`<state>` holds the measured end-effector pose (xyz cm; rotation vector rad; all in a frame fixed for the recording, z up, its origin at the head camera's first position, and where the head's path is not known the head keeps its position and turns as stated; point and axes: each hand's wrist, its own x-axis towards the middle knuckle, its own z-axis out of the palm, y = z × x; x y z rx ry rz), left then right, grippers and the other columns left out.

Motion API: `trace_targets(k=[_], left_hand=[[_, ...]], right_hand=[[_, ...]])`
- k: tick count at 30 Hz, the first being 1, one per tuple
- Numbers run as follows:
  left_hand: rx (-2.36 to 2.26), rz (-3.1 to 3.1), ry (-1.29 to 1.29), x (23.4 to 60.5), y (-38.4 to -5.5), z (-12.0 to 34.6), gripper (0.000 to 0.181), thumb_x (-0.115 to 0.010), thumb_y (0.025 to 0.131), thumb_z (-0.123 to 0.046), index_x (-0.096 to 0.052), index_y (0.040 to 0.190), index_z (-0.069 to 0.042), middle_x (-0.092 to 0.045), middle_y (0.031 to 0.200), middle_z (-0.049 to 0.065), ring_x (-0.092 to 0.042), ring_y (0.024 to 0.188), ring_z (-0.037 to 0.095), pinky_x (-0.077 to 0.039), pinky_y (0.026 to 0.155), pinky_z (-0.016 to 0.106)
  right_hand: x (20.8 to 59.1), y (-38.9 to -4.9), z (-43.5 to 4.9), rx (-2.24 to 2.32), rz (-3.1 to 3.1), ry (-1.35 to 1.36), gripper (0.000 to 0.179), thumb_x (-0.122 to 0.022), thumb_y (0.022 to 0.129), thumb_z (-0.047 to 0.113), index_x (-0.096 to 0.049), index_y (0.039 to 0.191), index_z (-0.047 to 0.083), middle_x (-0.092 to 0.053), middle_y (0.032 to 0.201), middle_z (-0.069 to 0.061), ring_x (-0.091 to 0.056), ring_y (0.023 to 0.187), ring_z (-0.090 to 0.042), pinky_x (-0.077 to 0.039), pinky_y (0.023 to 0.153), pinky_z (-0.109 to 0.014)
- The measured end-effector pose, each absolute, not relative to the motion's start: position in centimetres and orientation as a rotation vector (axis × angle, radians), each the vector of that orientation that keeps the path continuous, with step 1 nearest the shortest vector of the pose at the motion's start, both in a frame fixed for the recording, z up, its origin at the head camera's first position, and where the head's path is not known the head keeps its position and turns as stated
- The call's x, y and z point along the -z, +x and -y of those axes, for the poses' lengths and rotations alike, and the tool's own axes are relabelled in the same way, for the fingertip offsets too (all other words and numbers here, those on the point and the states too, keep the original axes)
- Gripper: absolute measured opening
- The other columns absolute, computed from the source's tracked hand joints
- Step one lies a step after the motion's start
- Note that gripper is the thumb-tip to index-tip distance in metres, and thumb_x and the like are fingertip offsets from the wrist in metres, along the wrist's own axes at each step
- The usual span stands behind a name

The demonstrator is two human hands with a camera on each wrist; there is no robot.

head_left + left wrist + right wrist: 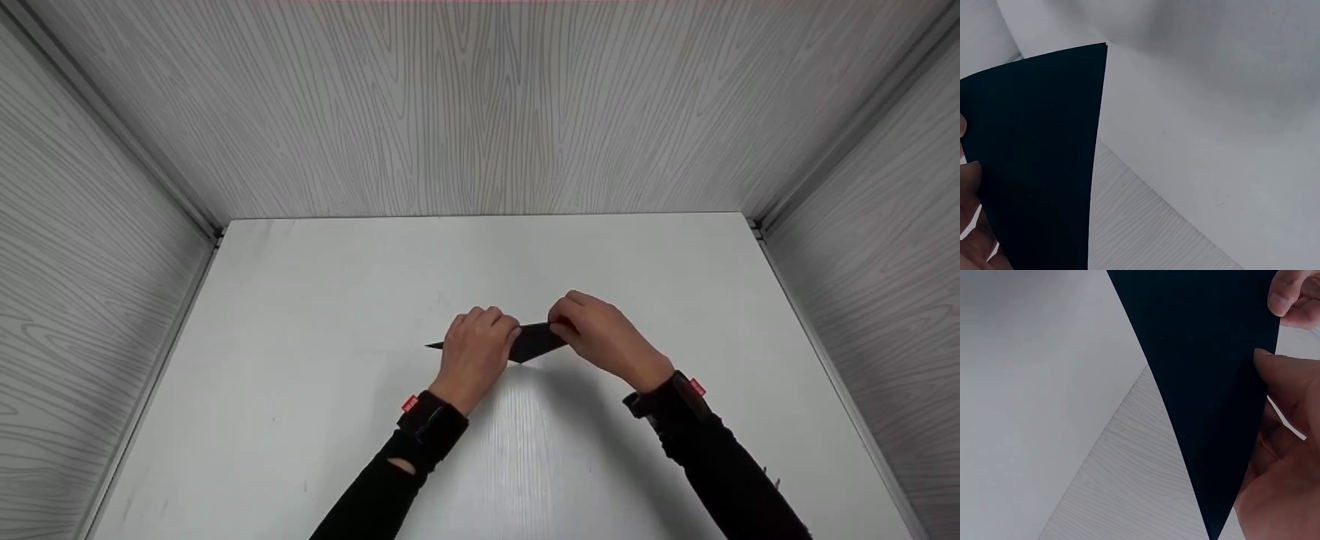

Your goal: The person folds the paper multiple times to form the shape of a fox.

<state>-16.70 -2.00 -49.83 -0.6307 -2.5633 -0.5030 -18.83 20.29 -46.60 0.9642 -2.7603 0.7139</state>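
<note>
A dark, thin sheet of paper [534,342] is held up between my two hands. Its edge looks doubled at one corner in the left wrist view, as if folded. My left hand [477,346] grips the sheet by its near edge, and a narrow pointed end sticks out to the left of that hand. On the other side, my right hand [604,337] pinches the sheet between thumb and fingers. The right wrist view shows the paper [1207,382] tapering to a point, thumb tips along its edge. In the left wrist view the paper [1039,135] bends slightly.
The white tabletop [322,300] lies beneath both hands, with their shadows on it. Pale wood-grain panels stand around it: a back wall [480,112], a left wall [82,247] and a right wall [877,247].
</note>
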Motion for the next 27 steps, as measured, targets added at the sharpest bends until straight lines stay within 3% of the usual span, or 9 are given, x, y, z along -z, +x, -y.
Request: trace_targets(k=[27], left_hand=[[0.583, 2.548, -0.665, 49.1, -16.2, 2.5, 0.006, -0.079, 0.093, -0.023, -0.08, 0.093, -0.017, -0.069, 0.084, -0.002, -0.066, 0.077, 0.019, -0.055, 0.068, 0.036]], right_hand=[[47.1, -18.1, -18.5, -0.763, 2.7, 0.991, 0.002, -0.07, 0.096, 0.01, -0.068, 0.097, 0.011, -0.065, 0.094, 0.003, -0.061, 0.083, -0.013, -0.054, 0.073, -0.034]])
